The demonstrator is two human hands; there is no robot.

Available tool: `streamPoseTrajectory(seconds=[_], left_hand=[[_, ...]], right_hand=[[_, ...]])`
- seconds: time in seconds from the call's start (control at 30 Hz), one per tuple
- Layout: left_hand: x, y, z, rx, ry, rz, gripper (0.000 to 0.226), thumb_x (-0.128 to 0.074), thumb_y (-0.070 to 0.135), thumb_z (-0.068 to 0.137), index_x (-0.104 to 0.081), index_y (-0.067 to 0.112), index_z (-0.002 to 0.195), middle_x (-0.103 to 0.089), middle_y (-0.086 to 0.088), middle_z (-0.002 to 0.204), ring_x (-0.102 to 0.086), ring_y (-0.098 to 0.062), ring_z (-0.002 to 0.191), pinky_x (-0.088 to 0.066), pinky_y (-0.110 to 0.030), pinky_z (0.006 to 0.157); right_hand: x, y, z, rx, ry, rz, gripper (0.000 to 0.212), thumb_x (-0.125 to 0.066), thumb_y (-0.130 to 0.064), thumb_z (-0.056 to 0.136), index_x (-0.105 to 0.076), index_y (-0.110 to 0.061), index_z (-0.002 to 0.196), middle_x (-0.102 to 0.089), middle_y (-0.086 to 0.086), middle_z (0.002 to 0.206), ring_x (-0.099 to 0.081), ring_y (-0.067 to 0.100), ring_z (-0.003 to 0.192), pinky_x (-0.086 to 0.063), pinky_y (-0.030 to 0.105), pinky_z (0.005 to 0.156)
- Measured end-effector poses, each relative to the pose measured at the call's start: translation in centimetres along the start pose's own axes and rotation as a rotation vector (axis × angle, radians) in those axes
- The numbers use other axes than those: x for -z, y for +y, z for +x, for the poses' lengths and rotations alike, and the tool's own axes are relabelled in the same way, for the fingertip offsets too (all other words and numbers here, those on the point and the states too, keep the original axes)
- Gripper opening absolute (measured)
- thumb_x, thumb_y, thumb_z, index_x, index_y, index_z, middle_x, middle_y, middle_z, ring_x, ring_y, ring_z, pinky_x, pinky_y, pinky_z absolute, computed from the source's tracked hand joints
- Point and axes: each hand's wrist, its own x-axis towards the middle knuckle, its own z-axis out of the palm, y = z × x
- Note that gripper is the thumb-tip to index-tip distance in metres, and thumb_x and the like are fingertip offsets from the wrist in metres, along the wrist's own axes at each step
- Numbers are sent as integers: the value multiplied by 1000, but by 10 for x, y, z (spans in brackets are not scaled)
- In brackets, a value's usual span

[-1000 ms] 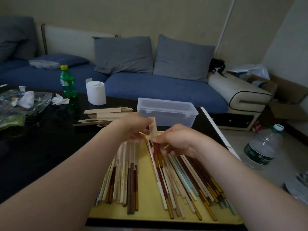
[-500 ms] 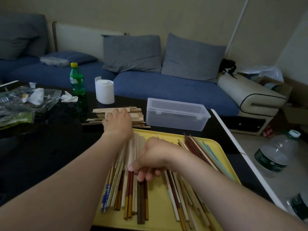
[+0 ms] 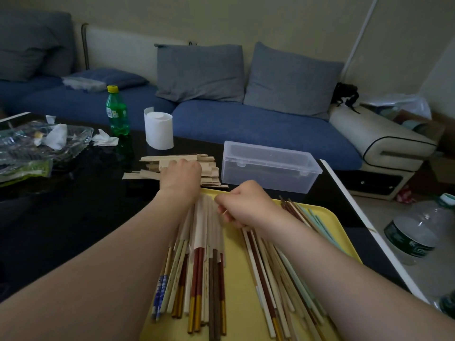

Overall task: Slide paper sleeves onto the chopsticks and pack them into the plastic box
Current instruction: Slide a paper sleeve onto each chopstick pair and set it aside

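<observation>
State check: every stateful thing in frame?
Box: lid shut.
Green bottle: capped, upright.
Paper roll: upright.
Water bottle: capped, standing.
Left hand: on sleeves pile, fingers hidden.
Right hand: fingers curled; grip unclear.
Left chopsticks: sleeved.
Right chopsticks: bare.

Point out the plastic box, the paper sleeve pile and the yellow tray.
plastic box (image 3: 268,173), head view, on its clear front wall.
paper sleeve pile (image 3: 209,169), head view, on the stack's right end.
yellow tray (image 3: 236,269), head view, on its bare middle strip.

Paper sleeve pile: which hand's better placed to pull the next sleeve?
Left. The left hand lies on the paper sleeve pile; the right hand sits over the yellow tray, seemingly pinching a chopstick.
</observation>
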Motion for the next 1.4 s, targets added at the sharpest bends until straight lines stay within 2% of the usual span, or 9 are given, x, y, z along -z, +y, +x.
streamPoseTrajectory(seconds=[0.2, 0.4, 0.57, 0.77, 0.93, 1.03, 1.1, 1.2, 1.4], left_hand=[[-1, 1, -2, -6, -59, -18, 23, -67, 15, 96, -61, 21, 118, -57, -3, 105, -61, -29, 109, -48, -51, 103], [17, 11, -16, -33, 90, 101, 17, -70, 14, 97, -64, 19, 112, -48, -1, 79, -55, -21, 80, -51, -38, 75], [30, 29, -26, -107, 169, 49, 22, -73, 13, 95, -61, 17, 114, -53, -2, 84, -58, -21, 79, -48, -35, 70], [30, 58, -36, -221, 199, -153, 47, -61, 17, 101, -32, 13, 137, -57, -6, 96, -61, -23, 75, -51, -37, 58], [33, 68, -47, -347, -40, -292, 33, -46, 30, 110, -37, 12, 136, -61, -9, 114, -68, -26, 92, -63, -45, 80], [33, 73, -53, -366, -236, -314, 15, -51, 31, 108, -53, 17, 113, -63, -4, 105, -64, -19, 92, -54, -32, 77], [29, 74, -53, -362, -279, -306, 8, -59, 27, 103, -55, 21, 103, -60, -1, 99, -61, -15, 89, -48, -27, 73], [26, 72, -53, -358, -266, -311, 7, -65, 24, 101, -61, 20, 106, -63, -1, 102, -62, -15, 91, -48, -25, 74], [28, 67, -53, -342, -159, -222, 17, -80, 18, 90, -67, 25, 98, -66, 1, 99, -64, -16, 91, -58, -31, 88]], right_hand=[[11, 4, -3, -18, 31, 25, 32, -64, -32, 104, -83, -12, 88, -67, -6, 59, -56, 10, 51, -45, 25, 53], [21, 9, -6, -13, 41, 25, 33, -62, -33, 105, -81, -14, 86, -69, -5, 60, -54, 9, 50, -46, 23, 51], [31, 17, -10, -3, 92, -111, 34, -61, -28, 105, -82, -11, 86, -80, 1, 72, -63, 13, 58, -52, 26, 56], [51, 25, -21, -100, 81, -485, 11, -76, -22, 94, -77, -11, 91, -77, 2, 67, -67, 11, 53, -57, 23, 54], [58, 29, -31, -325, -175, -523, 35, -86, -30, 93, -65, -8, 111, -83, 10, 83, -77, 18, 65, -65, 29, 66], [59, 32, -35, -366, -239, -482, 34, -82, -25, 97, -65, -5, 118, -84, 10, 95, -78, 18, 68, -65, 28, 68], [59, 36, -36, -367, -219, -458, 30, -81, -19, 97, -66, -3, 118, -84, 11, 94, -81, 19, 72, -66, 28, 68], [62, 39, -42, -339, -199, -406, 28, -82, -16, 94, -68, -1, 113, -83, 13, 88, -83, 22, 81, -68, 33, 78], [79, 41, -47, -156, 66, -179, 27, -65, -29, 104, -64, -4, 114, -79, 19, 88, -80, 26, 63, -68, 38, 65]])
